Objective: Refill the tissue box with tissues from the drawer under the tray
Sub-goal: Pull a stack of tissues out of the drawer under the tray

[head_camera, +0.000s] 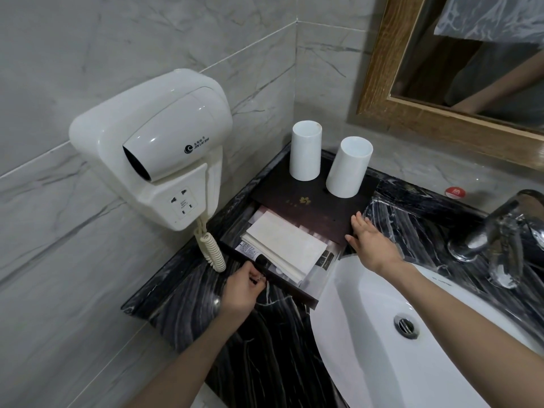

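At left-rear corner of countertop point(273, 348): drawer point(282, 285) pulled open under tray point(312, 207), tissues point(284, 245) stacked inside. Left hand point(241, 288) pinching drawer front edge; right hand point(372, 244) flat, fingers together, bracing tray's right edge. Drawer-opening step, probably. Next: free one hand, grab stack. Tissue box not in view.

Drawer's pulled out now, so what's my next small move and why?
Probably let go of the drawer front with your left hand and lift the pale tissue stack lying on top inside. The drawer looks open far enough to expose it, and your right hand is flat against the tray, steadying it.
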A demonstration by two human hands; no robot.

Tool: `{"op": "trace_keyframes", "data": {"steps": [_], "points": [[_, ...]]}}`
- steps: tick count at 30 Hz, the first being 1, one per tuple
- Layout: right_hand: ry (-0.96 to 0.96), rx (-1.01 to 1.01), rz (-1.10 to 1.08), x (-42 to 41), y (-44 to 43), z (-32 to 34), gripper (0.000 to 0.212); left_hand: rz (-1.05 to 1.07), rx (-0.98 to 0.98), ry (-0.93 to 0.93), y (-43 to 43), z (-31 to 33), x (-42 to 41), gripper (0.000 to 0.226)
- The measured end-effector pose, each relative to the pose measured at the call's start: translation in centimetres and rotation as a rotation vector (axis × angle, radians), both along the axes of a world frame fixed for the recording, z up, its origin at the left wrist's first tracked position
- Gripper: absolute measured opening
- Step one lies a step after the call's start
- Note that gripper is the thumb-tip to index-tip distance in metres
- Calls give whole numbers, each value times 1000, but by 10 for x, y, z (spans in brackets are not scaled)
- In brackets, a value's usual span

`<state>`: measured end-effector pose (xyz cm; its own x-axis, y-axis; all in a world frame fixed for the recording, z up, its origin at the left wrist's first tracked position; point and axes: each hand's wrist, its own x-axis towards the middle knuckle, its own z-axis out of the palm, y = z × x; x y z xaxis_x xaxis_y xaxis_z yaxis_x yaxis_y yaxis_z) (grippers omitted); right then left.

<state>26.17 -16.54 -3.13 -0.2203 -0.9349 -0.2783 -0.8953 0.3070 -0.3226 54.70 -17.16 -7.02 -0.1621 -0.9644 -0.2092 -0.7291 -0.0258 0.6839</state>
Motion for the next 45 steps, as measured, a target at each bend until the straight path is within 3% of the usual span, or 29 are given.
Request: {"op": "trace_keyframes", "data": {"steps": [8, 12, 16, 23, 28, 33, 36, 39, 45], "points": [[-240, -64, -109, 4, 3, 0, 59, -58, 33, -29, -9, 4, 8, 18], [-274, -121, -176, 10, 5, 4, 53, -59, 19, -77, -12, 13, 12, 14], [-272, -281, -201, 23, 10, 13, 43, -28, -62, -127, -19, 28, 15, 28], [-352, -384, -162, 50, 11, 30, 31, 14, -130, 19, -34, 53, 4, 11], [-417, -298, -173, 69, 11, 33, 28, 29, -77, 51, -47, 57, -7, 5], [-617, -106, -399, 78, 10, 23, 37, 34, -29, -22, -70, 57, -11, 33], [-773, -67, -560, 81, 9, 15, 30, 0, -6, -94, -84, 56, -14, 40], [-784, -57, -602, 82, 8, 9, 16, -36, 28, -146, -94, 54, -19, 43], [-853, 42, -675, 83, -1, -1, 25, -80, 65, -223, -107, 42, -27, 44]]}}
